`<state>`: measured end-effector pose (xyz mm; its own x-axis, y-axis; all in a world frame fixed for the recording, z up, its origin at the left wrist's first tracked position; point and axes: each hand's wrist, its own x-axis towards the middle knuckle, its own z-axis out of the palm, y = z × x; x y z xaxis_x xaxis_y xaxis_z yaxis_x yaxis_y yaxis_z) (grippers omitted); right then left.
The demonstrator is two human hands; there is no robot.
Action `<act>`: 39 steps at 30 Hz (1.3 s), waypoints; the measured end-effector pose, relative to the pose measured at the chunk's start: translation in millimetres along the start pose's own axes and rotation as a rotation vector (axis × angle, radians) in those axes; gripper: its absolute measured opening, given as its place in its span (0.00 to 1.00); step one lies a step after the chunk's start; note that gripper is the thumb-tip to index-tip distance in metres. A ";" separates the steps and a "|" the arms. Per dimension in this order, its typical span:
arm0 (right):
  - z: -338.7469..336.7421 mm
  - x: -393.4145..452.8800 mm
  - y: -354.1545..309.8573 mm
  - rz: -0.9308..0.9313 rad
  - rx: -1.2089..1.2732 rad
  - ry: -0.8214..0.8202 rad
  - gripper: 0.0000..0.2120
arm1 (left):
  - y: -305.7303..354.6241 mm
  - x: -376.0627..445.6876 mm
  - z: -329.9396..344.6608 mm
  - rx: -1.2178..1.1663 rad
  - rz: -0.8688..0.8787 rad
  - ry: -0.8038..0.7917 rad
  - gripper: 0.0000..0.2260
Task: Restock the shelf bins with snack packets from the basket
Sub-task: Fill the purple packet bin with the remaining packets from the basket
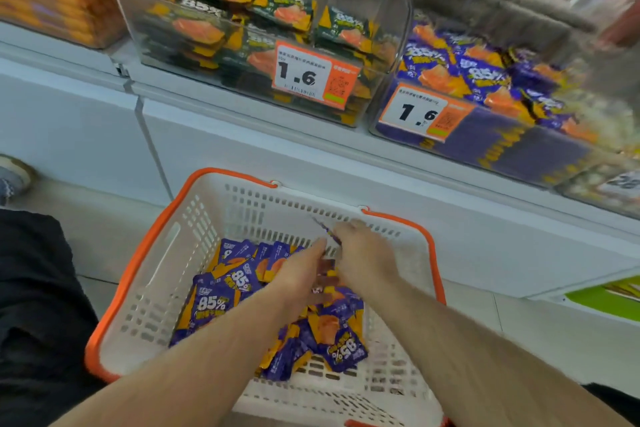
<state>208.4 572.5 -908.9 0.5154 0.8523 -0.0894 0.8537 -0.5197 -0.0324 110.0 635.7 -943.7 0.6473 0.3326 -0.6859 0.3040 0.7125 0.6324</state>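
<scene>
A white basket [162,288] with an orange rim stands on the floor and holds several purple snack packets [213,302]. Both my hands are inside it above the pile. My right hand [363,253] pinches a purple packet [327,230] seen edge-on near the basket's far wall. My left hand [299,274] reaches in beside it with fingers extended toward that packet; whether it grips anything is hidden. On the shelf above, a clear bin [491,146] of purple packets sits to the right of a clear bin [138,21] of dark green packets.
Price tags reading 1.6 hang on both bins [311,76]. An orange-packet bin [52,0] stands at the far left of the shelf. White cabinet panels [242,149] lie below the shelf. A shoe [14,177] and dark clothing [38,305] are at the left.
</scene>
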 end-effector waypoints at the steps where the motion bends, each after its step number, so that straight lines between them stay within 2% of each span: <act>1: -6.1 -3.3 -3.6 -0.081 -0.073 0.090 0.18 | 7.2 -2.7 2.5 -0.053 0.056 -0.026 0.17; 4: -23.1 -9.3 -12.1 -0.205 -0.138 0.232 0.25 | 32.1 -13.0 12.1 -0.087 0.215 -0.049 0.18; 7: -40.5 -15.0 -16.9 -0.248 -0.136 0.335 0.22 | 51.7 -23.1 20.3 -0.075 0.365 0.011 0.11; 10: -67.9 -23.1 -14.8 -0.181 -0.072 0.483 0.16 | 71.9 -34.7 24.9 -0.116 0.481 -0.039 0.10; 15: -106.7 -25.3 -3.6 -0.020 0.011 0.671 0.27 | 106.1 -56.2 40.2 -0.073 0.536 -0.228 0.09; 19: -122.0 -22.6 8.2 0.041 0.071 0.752 0.23 | 125.5 -68.3 57.8 0.006 0.549 -0.382 0.10; 21: -127.7 -21.8 11.7 0.069 0.103 0.783 0.23 | 132.7 -72.2 67.5 0.034 0.561 -0.386 0.10; 22: -130.2 -20.9 14.3 0.086 0.137 0.797 0.24 | 136.5 -74.5 74.5 0.058 0.583 -0.349 0.09; 24: -138.1 -18.1 23.6 0.139 0.231 0.845 0.26 | 146.5 -78.3 90.7 0.180 0.720 -0.147 0.09; 27: -156.9 -7.0 55.0 0.237 0.296 0.902 0.30 | 159.0 -69.0 108.0 0.457 1.154 0.276 0.10; 29: -172.1 3.4 82.5 0.308 0.281 0.925 0.32 | 163.5 -53.2 117.0 0.872 1.452 0.459 0.19; 30: -180.3 9.2 97.1 0.348 0.264 0.923 0.32 | 164.0 -41.7 121.5 1.103 1.535 0.538 0.23; 31: -188.2 15.4 110.8 0.388 0.241 0.900 0.31 | 165.4 -31.2 125.6 1.323 1.551 0.578 0.26; 33: -201.3 28.1 136.5 0.458 0.199 0.806 0.30 | 169.4 -22.7 132.4 1.650 1.382 0.526 0.31; 35: -207.8 40.6 161.1 0.519 0.201 0.712 0.31 | 170.5 -14.1 131.8 1.742 1.249 0.489 0.35; 39: -209.4 53.3 194.0 0.658 0.192 0.552 0.36 | 168.4 -16.9 131.5 1.744 1.220 0.533 0.35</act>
<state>416.9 529.6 -711.5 0.9031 0.2577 0.3436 0.3692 -0.8744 -0.3147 242.1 668.9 -778.2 0.8512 0.3677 0.3745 0.3575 -0.9286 0.0993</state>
